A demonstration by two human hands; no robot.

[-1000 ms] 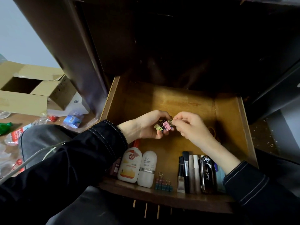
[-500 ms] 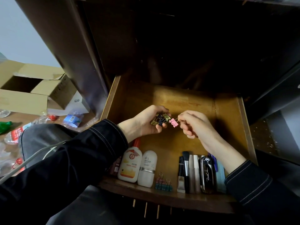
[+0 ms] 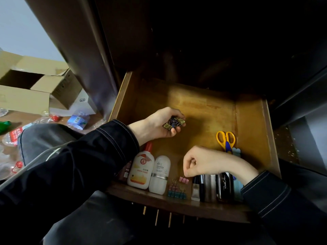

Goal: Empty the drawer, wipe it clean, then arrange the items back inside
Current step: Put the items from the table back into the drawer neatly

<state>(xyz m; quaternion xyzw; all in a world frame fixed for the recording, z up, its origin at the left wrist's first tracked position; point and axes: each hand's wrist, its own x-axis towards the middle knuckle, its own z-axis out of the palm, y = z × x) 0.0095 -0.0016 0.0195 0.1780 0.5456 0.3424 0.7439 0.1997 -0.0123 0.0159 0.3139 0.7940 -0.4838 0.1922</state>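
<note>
The wooden drawer [image 3: 203,110] is pulled open below me. My left hand [image 3: 155,126] hovers over its middle and grips a bunch of gold and dark binder clips [image 3: 174,123]. My right hand [image 3: 208,161] is low at the front row, pinching a pink binder clip [image 3: 184,179] just above a small group of clips [image 3: 177,191]. Along the front lie a white glue bottle [image 3: 140,171], a white roll-on bottle [image 3: 160,174], brushes [image 3: 199,188] and a black case [image 3: 224,188]. Yellow-handled scissors [image 3: 225,139] lie at the right.
Dark cabinet walls surround the drawer. An open cardboard box [image 3: 31,85] sits on the floor at left among plastic bottles [image 3: 16,133] and wrappers. My dark-clad knee [image 3: 44,138] is left of the drawer. The drawer's back half shows bare wood.
My right hand pulled the pink clip off the bunch and carried it down to the front row of clips. The left hand stayed over the middle with the rest. The scissors are now uncovered.
</note>
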